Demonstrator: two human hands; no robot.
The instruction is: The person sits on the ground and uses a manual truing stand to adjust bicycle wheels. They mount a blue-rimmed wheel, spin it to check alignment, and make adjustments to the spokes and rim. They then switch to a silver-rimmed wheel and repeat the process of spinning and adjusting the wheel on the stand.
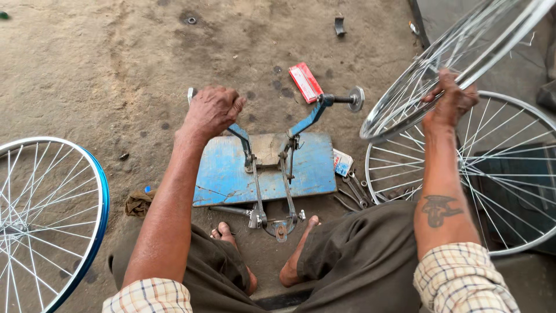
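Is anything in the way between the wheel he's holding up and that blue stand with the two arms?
Nothing visible blocks it. The right hand holds the wheel up beside the stand's right arm. The left hand covers the left arm's top; the gap between the arms is open.

Bare ground (116,64) lies open beyond the blue stand (263,168); spoked wheels (509,168) crowd both sides, spanners (354,194) beside it.
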